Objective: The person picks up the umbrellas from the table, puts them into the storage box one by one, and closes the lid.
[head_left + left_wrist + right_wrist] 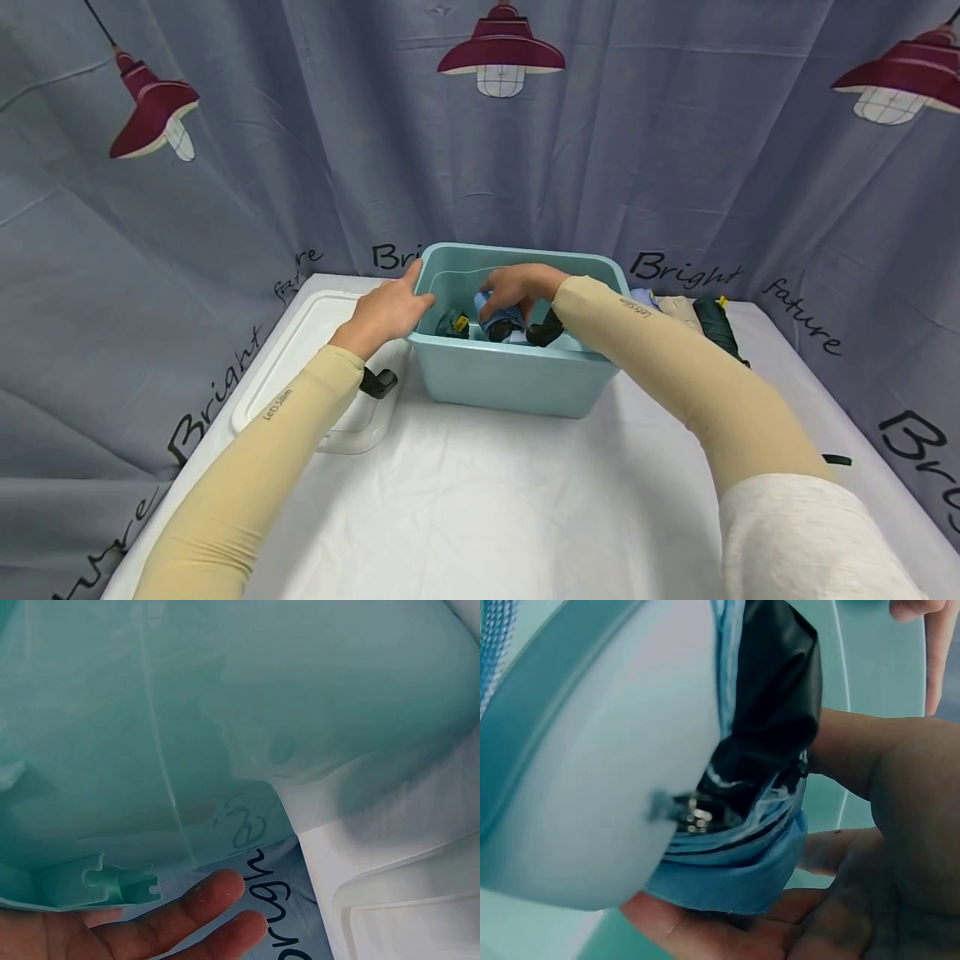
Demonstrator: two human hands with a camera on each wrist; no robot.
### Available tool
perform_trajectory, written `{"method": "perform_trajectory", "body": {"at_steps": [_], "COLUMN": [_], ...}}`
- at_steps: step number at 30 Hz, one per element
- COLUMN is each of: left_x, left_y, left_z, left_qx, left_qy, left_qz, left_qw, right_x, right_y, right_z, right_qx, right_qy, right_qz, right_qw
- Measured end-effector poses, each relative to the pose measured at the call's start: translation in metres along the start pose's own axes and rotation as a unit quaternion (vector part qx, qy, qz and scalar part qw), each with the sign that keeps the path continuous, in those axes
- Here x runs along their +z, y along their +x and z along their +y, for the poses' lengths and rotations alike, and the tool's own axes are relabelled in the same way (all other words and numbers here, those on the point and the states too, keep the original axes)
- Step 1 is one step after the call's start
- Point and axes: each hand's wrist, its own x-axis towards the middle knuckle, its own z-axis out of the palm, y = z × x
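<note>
A light teal plastic bin (517, 379) stands on the white table. My right hand (521, 287) reaches inside it, fingers and thumb curled round a light blue folding umbrella (504, 317). In the right wrist view, the umbrella's blue cloth (727, 877), black inner side and a metal joint show, with a pale rounded handle end (607, 765) close to the camera. My left hand (386, 312) rests at the bin's left rim, thumb over the inside, its other fingers (202, 900) fairly straight outside the wall. A dark green bundle (453, 325) with a yellow tag lies inside at the left.
A white lid (300, 358) lies on the table left of the bin, partly under my left arm. Behind my right arm lie a beige bundle (678, 310) and a dark green bundle (716, 325). A small dark strip (836, 459) lies near the right edge. A grey printed curtain (360, 167) hangs behind.
</note>
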Motion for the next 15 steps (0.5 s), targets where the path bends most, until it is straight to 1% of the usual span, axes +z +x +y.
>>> {"method": "perform_trajectory", "body": {"at_steps": [7, 15], "left_x": [0.000, 0.002], "left_y": [0.000, 0.000], "left_z": [-0.002, -0.002], "left_qx": [0.000, 0.005], "left_qy": [-0.002, -0.003], "left_qz": [-0.002, 0.001], "left_qw": [1.0000, 1.0000], "right_x": [0.002, 0.005], "right_y": [0.014, 0.025], "right_z": [-0.002, -0.007], "right_qx": [0.000, 0.030], "right_qy": [-0.038, -0.027], "right_qz": [-0.008, -0.021], "right_qw": [0.999, 0.999]}}
